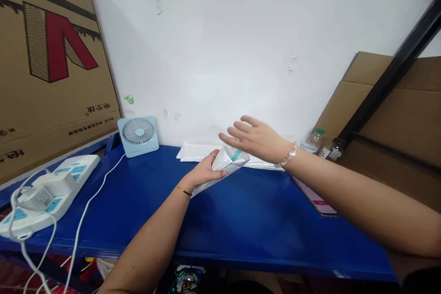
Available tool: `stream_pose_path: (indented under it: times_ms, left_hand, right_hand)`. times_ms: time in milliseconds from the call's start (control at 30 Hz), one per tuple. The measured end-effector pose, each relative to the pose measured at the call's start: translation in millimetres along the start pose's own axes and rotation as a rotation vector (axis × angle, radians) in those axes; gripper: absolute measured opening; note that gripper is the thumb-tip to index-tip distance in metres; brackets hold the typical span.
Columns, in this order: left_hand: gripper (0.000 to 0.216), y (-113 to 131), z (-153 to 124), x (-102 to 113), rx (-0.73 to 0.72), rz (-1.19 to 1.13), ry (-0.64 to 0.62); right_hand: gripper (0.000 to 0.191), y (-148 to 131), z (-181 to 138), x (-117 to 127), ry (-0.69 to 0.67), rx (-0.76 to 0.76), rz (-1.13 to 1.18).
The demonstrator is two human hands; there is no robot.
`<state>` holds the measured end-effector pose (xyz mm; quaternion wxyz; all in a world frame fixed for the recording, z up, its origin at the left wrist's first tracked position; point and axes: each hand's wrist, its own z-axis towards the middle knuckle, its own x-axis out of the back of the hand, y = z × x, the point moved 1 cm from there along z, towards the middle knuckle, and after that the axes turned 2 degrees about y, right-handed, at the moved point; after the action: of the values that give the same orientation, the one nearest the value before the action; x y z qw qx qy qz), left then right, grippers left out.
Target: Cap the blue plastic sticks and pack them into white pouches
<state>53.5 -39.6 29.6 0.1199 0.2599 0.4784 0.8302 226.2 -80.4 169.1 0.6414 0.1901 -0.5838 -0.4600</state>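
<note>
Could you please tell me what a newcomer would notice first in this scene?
The eye goes to the middle of the blue table, where the left hand grips a white packet with a teal band and the right hand hovers open just above it. Next come the small light-blue fan against the white wall and the white power strip at the table's left edge, beside a large cardboard box.

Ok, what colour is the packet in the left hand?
The packet is white with a teal band; head view shows it best.
</note>
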Motion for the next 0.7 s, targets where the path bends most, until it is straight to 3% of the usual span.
stream_pose_path:
  times_ms: [67,167,300,367,433,533,700]
  left_hand:
    - [0.062,1,0,1,-0.002,-0.017,0.021]
    - [0.063,1,0,2,0.015,-0.051,0.05]
    - [0.065,-1,1,-2,0.018,-0.093,0.155]
    - [0.069,-2,2,-5,0.006,-0.1,0.197]
    - [0.081,-3,3,-8,-0.008,-0.128,0.212]
    - [0.094,-5,5,-8,-0.027,-0.25,0.199]
    - [0.056,-11,6,-10,0.133,-0.438,0.071]
  right_hand:
    - [0.041,9,-3,2,0.007,-0.132,0.097]
    - [0.038,12,-16,-3,0.073,-0.454,0.388]
    - [0.034,-17,-31,-17,0.102,-0.829,0.876]
    - [0.036,-34,-32,-22,0.074,-0.865,0.973]
    - [0.025,-42,-30,-23,0.081,-0.859,0.949]
    - [0.012,-32,-27,-19,0.157,-0.814,0.912]
    - [0.015,-2,-27,-8,0.168,-0.71,0.97]
